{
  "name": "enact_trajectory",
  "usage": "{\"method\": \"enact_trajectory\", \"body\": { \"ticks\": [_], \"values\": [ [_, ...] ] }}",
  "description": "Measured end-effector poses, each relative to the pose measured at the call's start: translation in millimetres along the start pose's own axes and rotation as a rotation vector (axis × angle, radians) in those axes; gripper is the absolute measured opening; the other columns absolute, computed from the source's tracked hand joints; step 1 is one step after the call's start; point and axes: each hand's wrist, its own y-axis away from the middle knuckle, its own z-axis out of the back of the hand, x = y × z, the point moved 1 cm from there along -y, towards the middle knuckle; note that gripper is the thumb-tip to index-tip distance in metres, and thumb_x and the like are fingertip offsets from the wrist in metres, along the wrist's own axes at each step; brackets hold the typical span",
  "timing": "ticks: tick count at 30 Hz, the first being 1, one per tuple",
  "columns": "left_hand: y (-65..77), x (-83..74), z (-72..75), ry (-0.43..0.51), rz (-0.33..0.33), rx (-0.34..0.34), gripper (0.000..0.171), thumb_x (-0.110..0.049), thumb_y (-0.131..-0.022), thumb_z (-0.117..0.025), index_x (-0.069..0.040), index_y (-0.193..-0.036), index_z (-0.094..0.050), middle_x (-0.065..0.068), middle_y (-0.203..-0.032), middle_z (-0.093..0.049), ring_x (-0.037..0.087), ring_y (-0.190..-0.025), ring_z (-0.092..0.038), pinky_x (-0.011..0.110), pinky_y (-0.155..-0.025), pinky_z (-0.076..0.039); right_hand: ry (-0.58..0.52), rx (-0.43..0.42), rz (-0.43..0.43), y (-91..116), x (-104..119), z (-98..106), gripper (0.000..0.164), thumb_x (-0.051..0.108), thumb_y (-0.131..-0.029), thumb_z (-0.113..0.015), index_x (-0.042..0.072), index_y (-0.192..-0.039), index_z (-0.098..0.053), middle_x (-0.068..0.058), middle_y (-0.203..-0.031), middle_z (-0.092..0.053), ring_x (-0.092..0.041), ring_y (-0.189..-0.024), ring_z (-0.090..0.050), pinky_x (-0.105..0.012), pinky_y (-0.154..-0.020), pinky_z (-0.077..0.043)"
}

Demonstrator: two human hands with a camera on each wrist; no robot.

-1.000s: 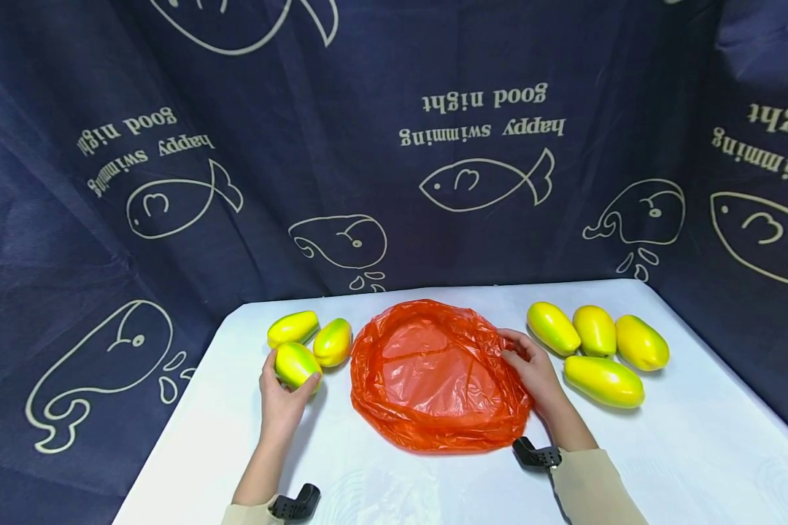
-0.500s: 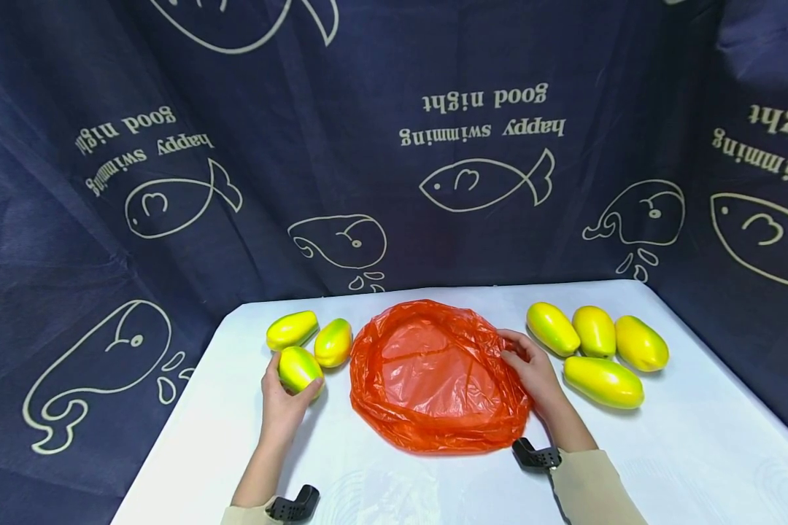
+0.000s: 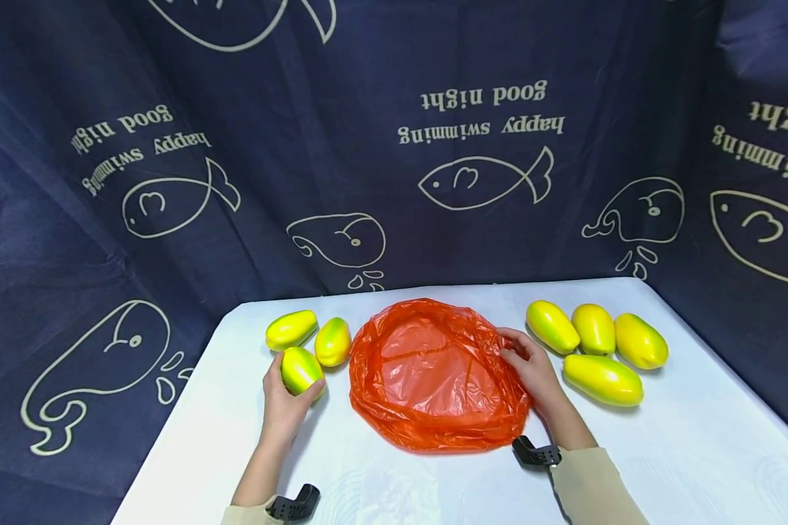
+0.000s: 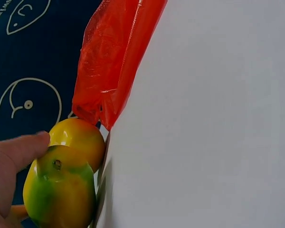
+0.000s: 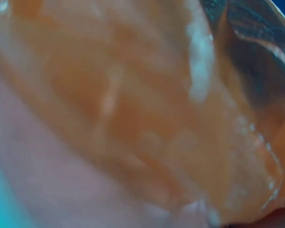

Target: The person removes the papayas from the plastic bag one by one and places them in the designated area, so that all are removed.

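My left hand (image 3: 285, 405) holds a yellow-green papaya (image 3: 302, 370), with the thumb on its near right side and the fingers round its left. In the left wrist view, that papaya (image 4: 61, 190) has its stem end toward the camera, and a second one shows behind it. Two more papayas, one long (image 3: 292, 330) and one rounder (image 3: 332, 342), lie just beyond the held one. A red plastic bag (image 3: 427, 372) stands spread wide mid-table. At its right rim, my right hand (image 3: 535, 372) pinches the plastic. Blurred film (image 5: 133, 104) fills most of the right wrist view.
Several papayas (image 3: 603, 380) lie grouped on the right of the white table (image 3: 702, 430), close beyond the right hand. A dark blue curtain (image 3: 394, 255) with fish and whale drawings hangs behind the table and along both sides.
The left hand and its papaya have shifted slightly right and toward me, a little away from the long papaya behind. The right hand and the bag look unmoved.
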Motion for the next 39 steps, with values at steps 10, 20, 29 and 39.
{"method": "enact_trajectory", "body": {
  "ticks": [10, 20, 29, 39],
  "values": [
    [0.4, -1.5, 0.0, -0.012, -0.018, 0.007, 0.1, -0.019, -0.087, -0.074, -0.013, -0.161, -0.006, 0.023, -0.163, -0.008, 0.044, -0.145, -0.025, 0.064, -0.119, -0.024, -0.006, -0.006, -0.002, 1, -1, 1, 0.046, 0.014, -0.102, -0.05, 0.02, -0.148, -0.046, -0.008, -0.149, -0.048, -0.023, -0.127, -0.048, -0.011, -0.09, -0.049],
    [0.8, 1.8, 0.9, -0.01, -0.046, -0.021, 0.099, -0.017, -0.087, -0.075, -0.012, -0.161, -0.009, 0.023, -0.163, -0.008, 0.044, -0.146, -0.024, 0.064, -0.12, -0.022, -0.008, -0.004, -0.006, 2, -2, 1, 0.046, 0.015, -0.102, -0.05, 0.021, -0.148, -0.046, -0.008, -0.149, -0.048, -0.023, -0.127, -0.048, -0.016, -0.094, -0.051],
    [-1.8, -0.9, 6.0, -0.046, -0.022, -0.034, 0.097, -0.025, -0.09, -0.072, -0.013, -0.161, -0.007, 0.021, -0.165, -0.001, 0.046, -0.148, -0.02, 0.065, -0.119, -0.024, -0.002, -0.019, 0.016, 2, 1, 1, 0.046, 0.016, -0.103, -0.051, 0.023, -0.148, -0.045, -0.007, -0.151, -0.046, -0.023, -0.127, -0.048, -0.019, -0.095, -0.052],
    [-9.3, -32.2, 14.0, -0.229, -0.139, -0.103, 0.091, -0.032, -0.091, -0.07, -0.013, -0.16, -0.015, 0.018, -0.167, 0.007, 0.05, -0.151, -0.011, 0.069, -0.12, -0.013, 0.415, -0.084, 0.258, 4, 23, 5, 0.053, 0.023, -0.099, -0.058, 0.014, -0.148, -0.043, -0.019, -0.146, -0.049, -0.038, -0.132, -0.048, -0.061, -0.108, -0.043]
  ]
}}
